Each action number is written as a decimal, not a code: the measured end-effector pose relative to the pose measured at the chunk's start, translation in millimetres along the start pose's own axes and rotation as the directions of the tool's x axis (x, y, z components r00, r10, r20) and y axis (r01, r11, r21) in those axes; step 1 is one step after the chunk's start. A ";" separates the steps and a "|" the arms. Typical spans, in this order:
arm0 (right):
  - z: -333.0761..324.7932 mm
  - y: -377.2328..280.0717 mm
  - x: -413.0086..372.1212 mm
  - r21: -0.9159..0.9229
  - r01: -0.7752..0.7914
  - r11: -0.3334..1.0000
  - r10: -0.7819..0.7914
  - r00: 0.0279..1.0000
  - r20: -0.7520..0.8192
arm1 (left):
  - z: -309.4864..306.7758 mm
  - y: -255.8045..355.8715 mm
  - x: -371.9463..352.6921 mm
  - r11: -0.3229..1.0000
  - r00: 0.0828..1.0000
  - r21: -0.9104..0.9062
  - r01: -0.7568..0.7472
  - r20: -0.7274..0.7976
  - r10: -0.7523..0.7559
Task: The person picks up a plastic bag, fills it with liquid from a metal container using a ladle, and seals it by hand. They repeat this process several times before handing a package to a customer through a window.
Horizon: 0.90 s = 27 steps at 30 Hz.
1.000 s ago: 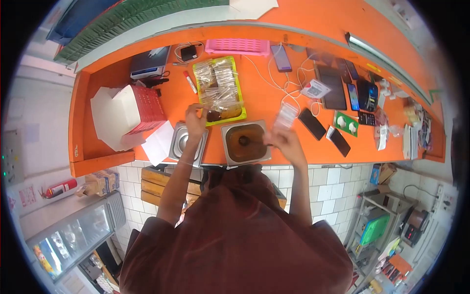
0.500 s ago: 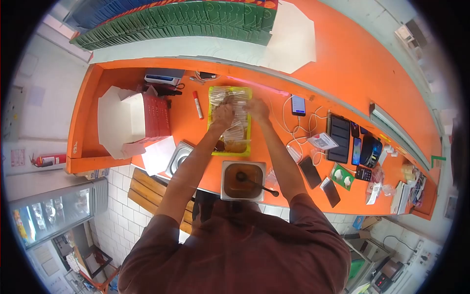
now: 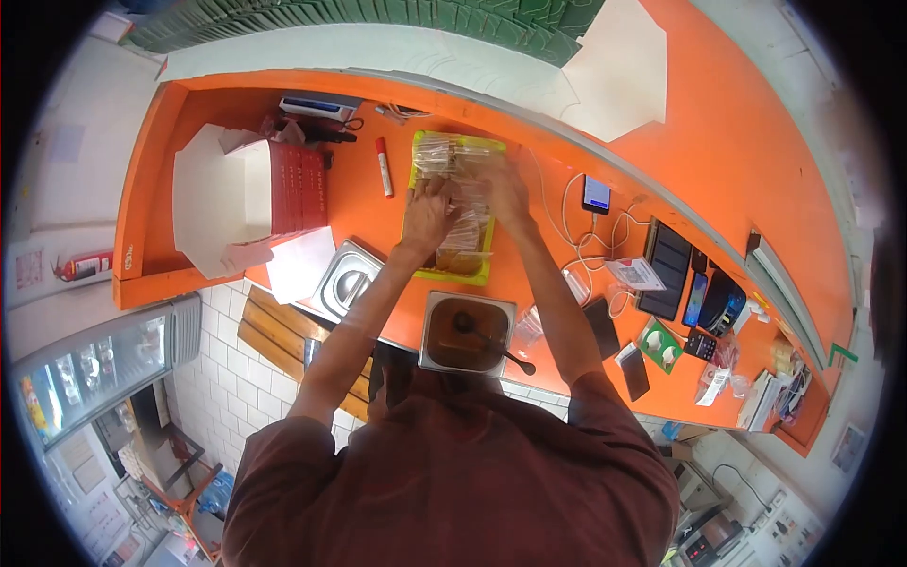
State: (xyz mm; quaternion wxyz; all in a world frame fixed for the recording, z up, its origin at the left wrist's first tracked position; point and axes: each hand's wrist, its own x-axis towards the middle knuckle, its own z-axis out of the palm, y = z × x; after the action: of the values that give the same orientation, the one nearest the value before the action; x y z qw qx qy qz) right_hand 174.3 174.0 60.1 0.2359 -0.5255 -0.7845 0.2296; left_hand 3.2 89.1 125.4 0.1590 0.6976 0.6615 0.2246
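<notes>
A yellow-green tray (image 3: pixel 485 272) lies on the orange counter, filled with clear plastic packets (image 3: pixel 465 231) whose contents look brownish. Over the left side of the tray rests my left hand (image 3: pixel 430 215), fingers apart and touching the packets. My right hand (image 3: pixel 499 184) is over the tray's upper right part, smeared by motion, so its fingers and anything in them cannot be made out. Nearer my body stands a square metal pan (image 3: pixel 428 331) of brown sauce, a dark ladle (image 3: pixel 496 350) leaning in it.
At left are an open red-and-white carton (image 3: pixel 300 189), a red marker (image 3: pixel 384 168) and a metal lid (image 3: pixel 348 286). Phones, white cables (image 3: pixel 576 248) and a dark tablet-like panel (image 3: pixel 664 269) lie at right. Green folded cartons (image 3: pixel 453 26) line the raised shelf.
My right hand has moved from the tray's right edge inward over the packets. My left hand has shifted slightly toward me along the tray. The camera view has tilted a little.
</notes>
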 end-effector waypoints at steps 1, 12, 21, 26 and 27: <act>2.7 2.5 1.8 0.018 -0.010 1.000 0.010 1.000 -0.007 | -2.8 3.0 -12.2 1.000 1.000 -0.009 0.002 0.019 -0.001; -6.0 -2.6 17.5 -0.015 0.102 0.995 -0.100 0.988 0.114 | 36.4 -9.1 -41.0 0.993 0.992 0.092 -0.071 0.113 0.060; -24.6 -20.5 12.3 -0.029 0.129 0.991 -0.132 0.979 -0.153 | 64.9 -24.3 -28.7 0.978 0.942 0.204 -0.037 0.333 -0.033; -16.2 -15.5 -17.0 -0.060 0.019 0.998 -0.004 0.970 0.244 | 52.1 -20.3 -34.4 0.998 0.985 0.067 -0.021 0.174 0.009; -10.6 -8.7 -23.8 -0.057 0.010 0.998 0.004 0.969 0.248 | 50.7 -20.4 -39.2 0.998 0.983 0.067 -0.020 0.185 0.008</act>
State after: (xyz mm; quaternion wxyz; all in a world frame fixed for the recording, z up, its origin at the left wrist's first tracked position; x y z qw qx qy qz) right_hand 182.5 150.1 70.7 0.1214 -0.4981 -0.8149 0.2704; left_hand 11.4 55.4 67.7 0.1940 0.7251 0.6463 0.1373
